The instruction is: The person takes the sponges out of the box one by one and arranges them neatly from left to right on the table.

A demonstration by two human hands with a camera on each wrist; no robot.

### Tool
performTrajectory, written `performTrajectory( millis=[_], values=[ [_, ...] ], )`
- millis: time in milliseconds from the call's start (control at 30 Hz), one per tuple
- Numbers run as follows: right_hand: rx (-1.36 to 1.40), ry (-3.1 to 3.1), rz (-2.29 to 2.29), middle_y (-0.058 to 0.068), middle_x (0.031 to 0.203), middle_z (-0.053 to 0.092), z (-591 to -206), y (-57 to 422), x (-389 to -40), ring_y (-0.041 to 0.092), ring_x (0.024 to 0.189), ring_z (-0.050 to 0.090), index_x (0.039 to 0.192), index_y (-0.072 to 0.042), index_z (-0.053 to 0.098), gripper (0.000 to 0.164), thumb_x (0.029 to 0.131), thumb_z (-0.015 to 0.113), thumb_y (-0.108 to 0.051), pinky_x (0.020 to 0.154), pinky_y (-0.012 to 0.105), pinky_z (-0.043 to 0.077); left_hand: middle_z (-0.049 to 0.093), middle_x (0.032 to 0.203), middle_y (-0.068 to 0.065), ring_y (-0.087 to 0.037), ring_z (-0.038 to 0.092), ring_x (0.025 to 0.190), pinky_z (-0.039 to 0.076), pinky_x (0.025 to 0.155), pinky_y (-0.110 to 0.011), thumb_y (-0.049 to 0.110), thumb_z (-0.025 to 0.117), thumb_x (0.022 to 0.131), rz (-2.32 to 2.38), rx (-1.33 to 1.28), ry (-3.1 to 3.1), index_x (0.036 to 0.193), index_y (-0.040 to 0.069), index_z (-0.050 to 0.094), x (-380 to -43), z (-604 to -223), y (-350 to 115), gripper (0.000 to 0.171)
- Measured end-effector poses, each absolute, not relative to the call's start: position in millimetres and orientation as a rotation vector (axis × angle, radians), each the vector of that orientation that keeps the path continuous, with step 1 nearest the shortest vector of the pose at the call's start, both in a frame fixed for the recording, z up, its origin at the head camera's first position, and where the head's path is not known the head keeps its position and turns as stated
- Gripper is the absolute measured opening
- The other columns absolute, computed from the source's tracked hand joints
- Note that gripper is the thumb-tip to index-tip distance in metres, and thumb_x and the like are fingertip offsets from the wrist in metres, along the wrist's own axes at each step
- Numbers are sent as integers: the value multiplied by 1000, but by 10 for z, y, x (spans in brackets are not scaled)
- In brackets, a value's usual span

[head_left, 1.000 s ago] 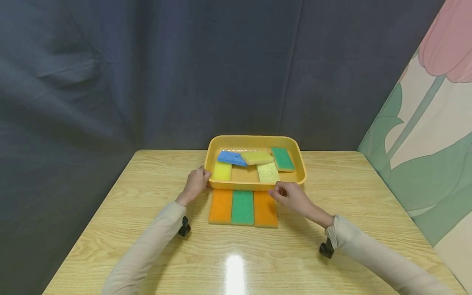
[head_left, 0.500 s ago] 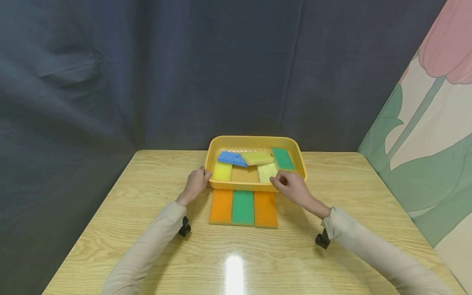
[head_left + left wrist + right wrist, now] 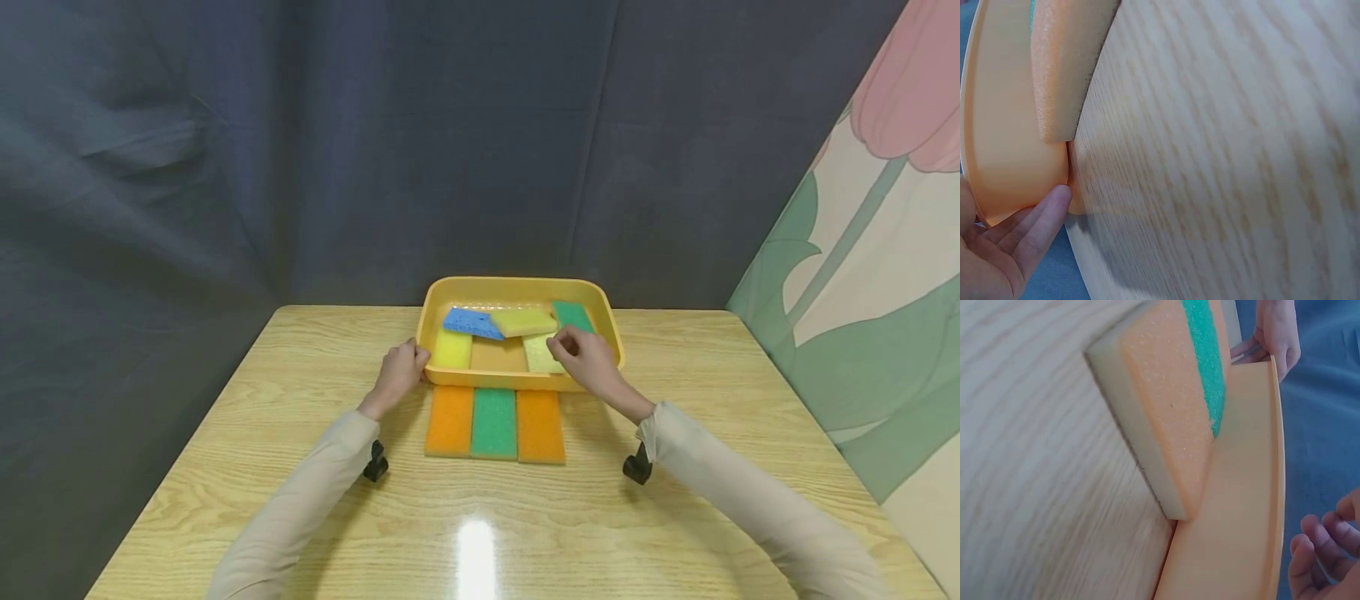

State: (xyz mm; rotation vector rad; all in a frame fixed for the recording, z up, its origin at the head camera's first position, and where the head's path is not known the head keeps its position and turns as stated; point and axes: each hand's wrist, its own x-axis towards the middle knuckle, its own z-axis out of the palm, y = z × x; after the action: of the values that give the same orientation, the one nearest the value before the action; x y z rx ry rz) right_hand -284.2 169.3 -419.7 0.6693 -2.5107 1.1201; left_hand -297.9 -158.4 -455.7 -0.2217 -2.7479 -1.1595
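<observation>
My left hand (image 3: 396,375) grips the front left corner of a yellow tray (image 3: 498,382), thumb over the rim and fingers against the outer wall. Over the tray's front right part hovers my right hand (image 3: 588,362), its fingers loosely bent and nothing seen between them. Inside the tray lie a blue sponge (image 3: 472,322), an olive-yellow sponge (image 3: 522,321), a yellow sponge (image 3: 452,350), a pale yellow sponge (image 3: 538,354) and a green sponge (image 3: 573,315). My right hand partly covers the last two.
In front of the tray lie an orange sponge (image 3: 450,421), a green-topped sponge (image 3: 494,423) and another orange sponge (image 3: 540,427), side by side on the wooden table (image 3: 315,375). A dark curtain (image 3: 480,150) hangs behind, and a flower-patterned wall (image 3: 885,317) stands at the right.
My right hand has moved forward from the tray's front rim to above its inside. The left hand, the tray and the sponges look the same.
</observation>
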Motion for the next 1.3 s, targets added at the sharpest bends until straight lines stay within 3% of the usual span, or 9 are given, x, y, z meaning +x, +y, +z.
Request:
performTrajectory(
  millis=[367,633,733,867,1300],
  values=[
    [601,-2547,1167,10,80,68,-4263,1618,-3006,22,68,62,109,4,62,17,100,57,-10,58,31,46,48,65,-9,-24,64,60,54,53,-29,8,39,99,-1196,-219,-2752,75,8,41,-2976,-4555,-1586,24],
    [504,-2664,1338,20,94,70,-4252,1554,-3145,37,80,67,132,6,51,37,100,57,-13,57,32,49,53,68,-11,-25,64,62,55,54,-29,9,38,100,-1192,-226,-2750,77,8,43,-2974,-4559,-1594,24],
    [486,-2688,1420,23,98,69,-4271,1528,-3190,41,81,66,137,7,45,43,101,55,-13,60,39,53,53,68,-11,-25,64,62,55,55,-29,9,38,99,-1198,-228,-2750,77,8,43,-2973,-4561,-1595,23],
    [460,-2715,1442,24,100,69,-4297,1498,-3233,41,80,66,141,6,43,46,102,54,-15,65,46,55,53,68,-10,-24,63,61,55,55,-29,9,39,99,-1211,-226,-2746,77,7,44,-2974,-4564,-1590,22],
    [438,-2696,1656,29,102,67,-4331,1413,-3291,34,79,69,143,8,38,50,101,54,-16,70,40,58,54,68,-10,-20,60,57,54,53,-29,9,39,98,-1151,-234,-2748,76,8,43,-2995,-4587,-1607,22]
  ],
)
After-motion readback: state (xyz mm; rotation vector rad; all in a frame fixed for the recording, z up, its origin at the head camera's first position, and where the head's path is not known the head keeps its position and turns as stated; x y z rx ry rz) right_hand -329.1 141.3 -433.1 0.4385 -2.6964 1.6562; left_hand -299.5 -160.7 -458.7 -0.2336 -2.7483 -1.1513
